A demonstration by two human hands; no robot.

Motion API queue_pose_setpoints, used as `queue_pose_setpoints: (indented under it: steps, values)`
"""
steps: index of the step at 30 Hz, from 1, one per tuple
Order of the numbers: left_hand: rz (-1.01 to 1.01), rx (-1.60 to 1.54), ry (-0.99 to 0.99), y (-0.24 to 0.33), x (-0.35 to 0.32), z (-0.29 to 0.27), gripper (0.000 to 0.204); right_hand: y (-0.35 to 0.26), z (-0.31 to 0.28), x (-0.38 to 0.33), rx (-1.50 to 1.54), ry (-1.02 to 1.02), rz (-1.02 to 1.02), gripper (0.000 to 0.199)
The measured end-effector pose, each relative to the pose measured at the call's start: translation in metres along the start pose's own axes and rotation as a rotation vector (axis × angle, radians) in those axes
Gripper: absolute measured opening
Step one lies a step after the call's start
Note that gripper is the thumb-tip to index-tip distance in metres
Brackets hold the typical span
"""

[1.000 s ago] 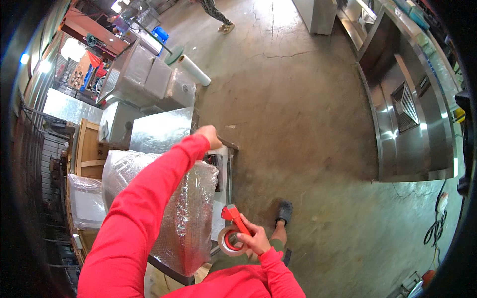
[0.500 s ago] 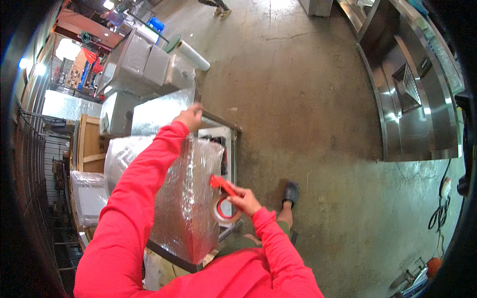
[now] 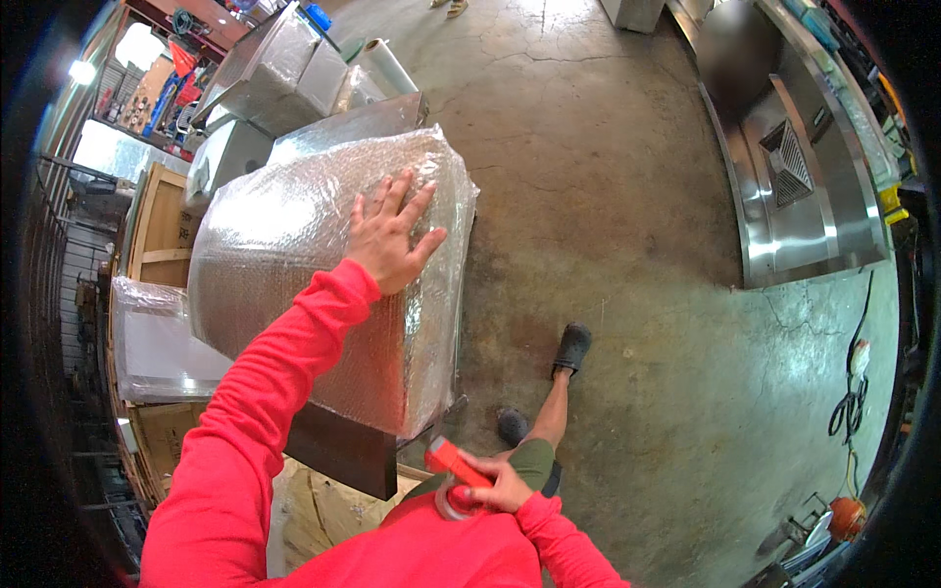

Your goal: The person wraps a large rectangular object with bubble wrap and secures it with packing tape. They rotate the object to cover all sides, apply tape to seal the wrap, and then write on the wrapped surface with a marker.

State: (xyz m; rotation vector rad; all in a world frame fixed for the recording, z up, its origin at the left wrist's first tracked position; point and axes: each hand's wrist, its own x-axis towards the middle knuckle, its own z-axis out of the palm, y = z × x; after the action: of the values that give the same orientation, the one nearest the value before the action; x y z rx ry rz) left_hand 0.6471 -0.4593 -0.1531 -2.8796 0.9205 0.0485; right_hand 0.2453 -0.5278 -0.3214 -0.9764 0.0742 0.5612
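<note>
My left hand point(image 3: 390, 240) lies flat with spread fingers on the bubble wrap point(image 3: 294, 255) that covers a large boxy item. The wrap hangs loosely over the item's far and right edges. A dark brown metal panel point(image 3: 343, 451) shows uncovered below the wrap's near edge. Close to my body, my right hand point(image 3: 502, 487) grips a red tape dispenser point(image 3: 459, 463). Its tape roll point(image 3: 455, 502) hangs under the fingers, in front of my red sleeve and shirt.
More wrapped boxes point(image 3: 294, 78) and a white film roll point(image 3: 389, 67) stand at the far left. A wooden crate point(image 3: 162, 257) is left of the wrapped item. Across the concrete floor point(image 3: 598, 196) stands a steel hood point(image 3: 774, 186). A cable point(image 3: 849, 407) hangs at the right.
My left hand has come nearer and down onto the bubble wrap, which now spreads over the item's far right part. My right hand has drawn back toward my body with the tape dispenser.
</note>
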Motion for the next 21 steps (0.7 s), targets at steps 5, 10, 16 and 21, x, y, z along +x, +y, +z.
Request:
queue_pose_setpoints:
  steps: [5,10,16,21]
  values:
    - [0.221,0.028,0.347,0.011,-0.037,0.006,0.053,0.011,0.048,0.011,0.071,0.034,0.07,0.081]
    - [0.183,-0.489,-0.846,0.109,-0.228,0.013,0.037,0.084,0.07,0.072,-0.199,0.33,-0.306,0.037]
    - [-0.107,-0.508,-0.927,0.036,-0.277,0.157,0.054,-0.078,0.077,0.075,-1.107,-0.187,0.347,0.058]
    - [0.069,-0.262,-0.807,-0.014,-0.281,0.106,0.062,-0.078,0.03,0.051,-1.005,-0.023,0.304,0.064]
